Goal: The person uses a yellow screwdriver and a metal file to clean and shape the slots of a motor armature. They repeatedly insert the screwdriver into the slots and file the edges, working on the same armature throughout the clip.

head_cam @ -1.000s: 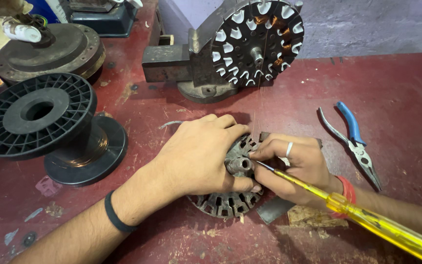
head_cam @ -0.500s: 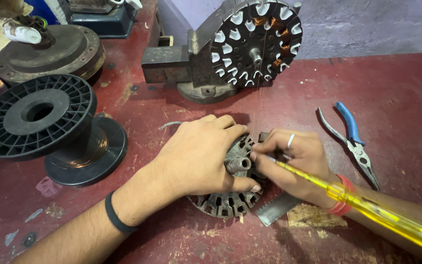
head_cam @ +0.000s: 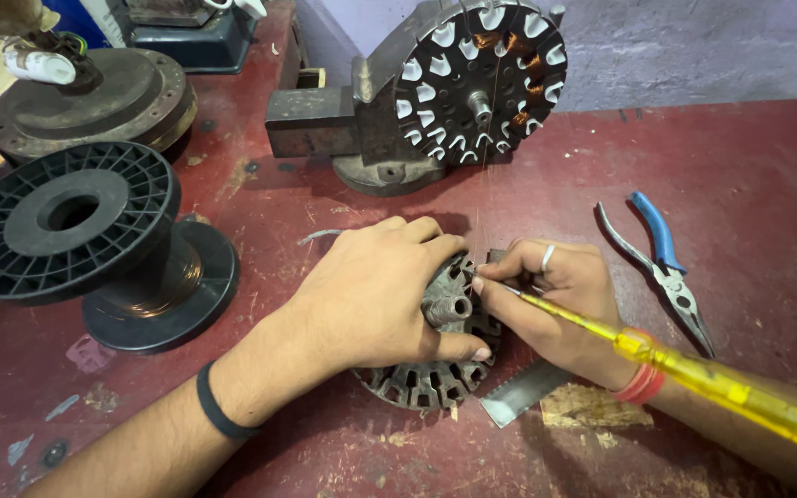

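Observation:
A round slotted metal motor core (head_cam: 435,373) lies flat on the dark red workbench (head_cam: 749,175), with a short hub (head_cam: 449,309) sticking up in its middle. My left hand (head_cam: 371,295) lies over the core and grips it, fingers curled over the far rim and thumb along the near side. My right hand (head_cam: 560,304) pinches a screwdriver with a yellow see-through handle (head_cam: 694,373). Its tip sits at the core's top beside the hub. A ring is on one right finger.
A second slotted core with some copper windings (head_cam: 481,78) is clamped upright on a stand at the back. Blue-handled pliers (head_cam: 661,263) lie to the right. A black plastic wire spool (head_cam: 94,244) stands at the left. A flat metal strip (head_cam: 523,392) lies under my right wrist.
My right hand has shifted slightly and the screwdriver handle now slants a little differently. My left hand has kept its hold on the core.

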